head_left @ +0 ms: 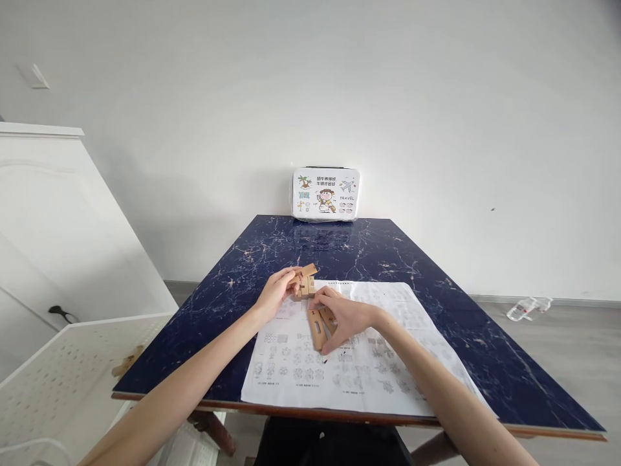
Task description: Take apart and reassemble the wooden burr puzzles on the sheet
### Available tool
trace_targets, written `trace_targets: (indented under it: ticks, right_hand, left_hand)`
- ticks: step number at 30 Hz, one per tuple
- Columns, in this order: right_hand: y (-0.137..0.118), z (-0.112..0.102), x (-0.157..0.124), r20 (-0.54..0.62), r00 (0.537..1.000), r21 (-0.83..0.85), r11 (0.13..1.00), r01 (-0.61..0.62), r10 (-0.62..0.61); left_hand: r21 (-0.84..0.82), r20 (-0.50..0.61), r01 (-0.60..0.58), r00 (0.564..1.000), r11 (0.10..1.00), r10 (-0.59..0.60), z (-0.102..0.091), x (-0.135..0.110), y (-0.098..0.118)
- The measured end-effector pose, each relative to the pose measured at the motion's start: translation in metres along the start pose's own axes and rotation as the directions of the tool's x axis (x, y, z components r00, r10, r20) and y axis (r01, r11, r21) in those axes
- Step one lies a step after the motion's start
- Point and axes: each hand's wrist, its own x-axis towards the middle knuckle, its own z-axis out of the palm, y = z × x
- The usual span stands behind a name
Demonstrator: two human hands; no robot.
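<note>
My left hand is closed around a small cluster of interlocking wooden puzzle pieces, near the top left corner of a printed sheet. One flat piece juts out at the cluster's top. Over the sheet, my right hand spans flat wooden puzzle pieces with its fingertips at their upper end and its thumb at the lower end. The piece on the left has a slot and the number 2. Beside it is another marked piece, partly hidden under my fingers. The printed sheet carries small assembly drawings.
The blue marbled table holds a white cartoon-printed case at its far edge, against the wall. To the left are a white perforated surface and a white cabinet. Clear plastic bottles lie on the floor at right.
</note>
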Motion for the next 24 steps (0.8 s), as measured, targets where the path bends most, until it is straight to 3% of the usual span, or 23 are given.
trace_targets:
  ticks: [6, 9, 12, 17, 24]
  right_hand:
    - [0.015, -0.007, 0.001, -0.076, 0.997, 0.222, 0.974, 0.048, -0.032]
    - [0.025, -0.009, 0.004, -0.215, 0.975, 0.398, 0.907, 0.138, -0.054]
    - [0.028, -0.009, 0.007, -0.418, 0.908, 0.491, 0.839, 0.234, -0.01]
    - [0.024, -0.006, 0.01, -0.618, 0.785, 0.443, 0.847, 0.295, 0.05]
    - [0.022, 0.0, 0.014, -0.655, 0.755, 0.37, 0.874, 0.314, 0.006]
  left_hand:
    - [-0.073, 0.01, 0.004, 1.0, 0.997, -0.003, -0.001, 0.004, -0.001]
    - [-0.107, 0.01, 0.007, 1.0, 0.994, -0.006, -0.003, 0.006, -0.003]
    - [-0.124, 0.013, 0.007, 1.0, 0.992, -0.006, -0.005, 0.007, -0.004]
    - [-0.139, 0.034, 0.028, 0.999, 0.99, -0.024, -0.004, 0.007, -0.004]
    - [-0.111, 0.178, 0.07, 0.983, 0.991, -0.05, -0.001, 0.006, -0.003]
